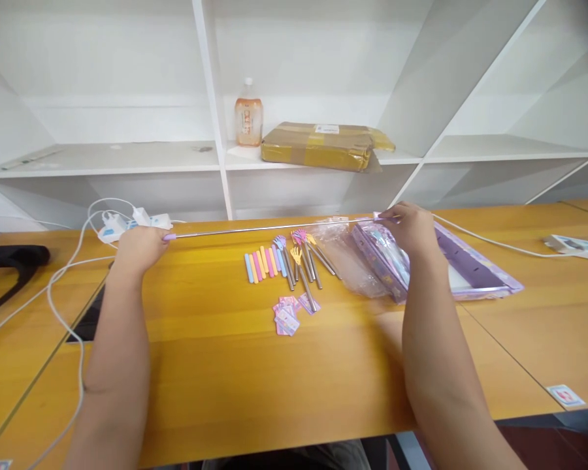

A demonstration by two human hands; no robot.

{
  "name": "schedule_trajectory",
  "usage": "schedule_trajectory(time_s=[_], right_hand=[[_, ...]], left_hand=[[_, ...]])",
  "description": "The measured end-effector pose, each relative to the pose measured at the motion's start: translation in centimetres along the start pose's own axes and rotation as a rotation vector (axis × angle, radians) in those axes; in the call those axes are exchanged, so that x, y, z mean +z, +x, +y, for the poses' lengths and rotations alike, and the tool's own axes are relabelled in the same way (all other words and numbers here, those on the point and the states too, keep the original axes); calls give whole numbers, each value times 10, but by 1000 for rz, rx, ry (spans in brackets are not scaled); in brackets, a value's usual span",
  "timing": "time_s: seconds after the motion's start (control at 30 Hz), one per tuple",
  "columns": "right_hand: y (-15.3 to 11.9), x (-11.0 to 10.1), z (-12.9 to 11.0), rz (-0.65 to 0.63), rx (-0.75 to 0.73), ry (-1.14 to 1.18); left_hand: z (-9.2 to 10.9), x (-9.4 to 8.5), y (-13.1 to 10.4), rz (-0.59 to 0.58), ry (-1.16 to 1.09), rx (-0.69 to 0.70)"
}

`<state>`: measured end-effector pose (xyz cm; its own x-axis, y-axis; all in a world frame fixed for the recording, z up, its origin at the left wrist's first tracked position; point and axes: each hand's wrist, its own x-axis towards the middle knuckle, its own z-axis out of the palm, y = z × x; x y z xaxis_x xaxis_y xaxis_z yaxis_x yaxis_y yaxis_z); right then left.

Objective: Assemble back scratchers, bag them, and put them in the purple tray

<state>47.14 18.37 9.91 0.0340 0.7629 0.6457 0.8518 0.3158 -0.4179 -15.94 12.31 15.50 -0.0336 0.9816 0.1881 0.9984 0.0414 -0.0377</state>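
A telescopic back scratcher (264, 228) with a thin metal rod is stretched out level above the table between my hands. Its purple handle end is gripped in my left hand (140, 248). My right hand (409, 225) pinches the purple piece at the other end, whose shape is partly hidden by the fingers. Below the rod lie several shorter metal back scratchers (304, 258) with blue, pink and yellow hand-shaped heads. Beside them is a row of colored handles (263, 264) in blue, yellow, pink and purple. Small printed cards (287, 318) are piled nearer to me.
A purple box (480, 271) and clear plastic packaging (355, 258) lie at right. White cables run from a power strip (132, 222) behind my left hand; another strip (578, 247) sits far right. On the shelf stand a bottle (248, 117) and a taped carton (318, 145).
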Motion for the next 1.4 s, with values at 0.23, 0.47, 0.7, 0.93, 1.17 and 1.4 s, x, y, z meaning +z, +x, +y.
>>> schedule_trajectory(time_s=[0.23,0.47,0.7,0.93,1.17,1.4], right_hand=[[-2,0,1,-34,-22,-85],[-4,-7,-1,24,-93,-59],[-1,6,-26,-63,-183,-56],[-3,38,-66,-154,-338,-24],[-17,78,-130,-186,-554,-54],[-44,98,-193,-217,-683,-128]], left_hand=[[11,0,-3,36,193,51],[20,4,3,14,201,90],[50,8,3,-30,221,130],[86,20,1,-90,174,112],[130,29,-7,-165,81,104],[163,39,-28,-143,21,130]])
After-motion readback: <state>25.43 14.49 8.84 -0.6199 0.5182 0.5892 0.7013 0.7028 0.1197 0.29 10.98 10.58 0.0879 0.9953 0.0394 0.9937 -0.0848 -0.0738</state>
